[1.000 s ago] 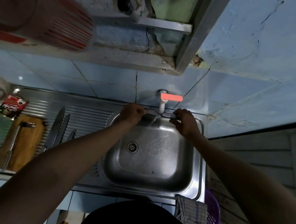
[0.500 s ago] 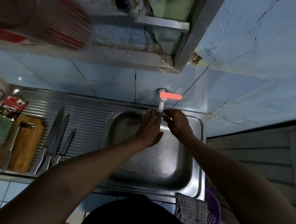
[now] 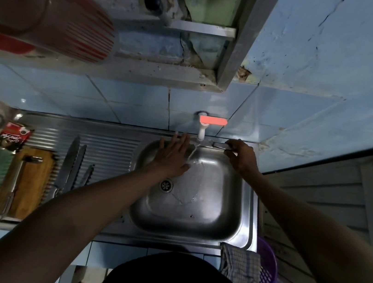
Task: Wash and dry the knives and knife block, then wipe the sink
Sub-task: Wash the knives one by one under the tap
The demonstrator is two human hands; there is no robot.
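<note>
Knives, three long steel ones [image 3: 73,163], lie side by side on the ribbed draining board, left of the square shiny steel sink basin [image 3: 218,214]. Your left hand [image 3: 171,157] is flat with straight fingers, beside the thin water stream. Your right hand [image 3: 241,156] grips a small knife [image 3: 219,145] on the back rim.

Landmark: sink [image 3: 246,213].
- Tap [image 3: 202,129]: on the wall behind the sink.
- Left hand [image 3: 172,157]: over the sink's back left part.
- Right hand [image 3: 241,158]: at the sink's back right rim.
- Knives [image 3: 73,163]: on the drainboard left of the sink.
- Block [image 3: 27,180]: left of the knives.
- Cloth [image 3: 240,268]: at the sink's front right corner.
- Basket [image 3: 267,274]: right of the cloth.
</note>
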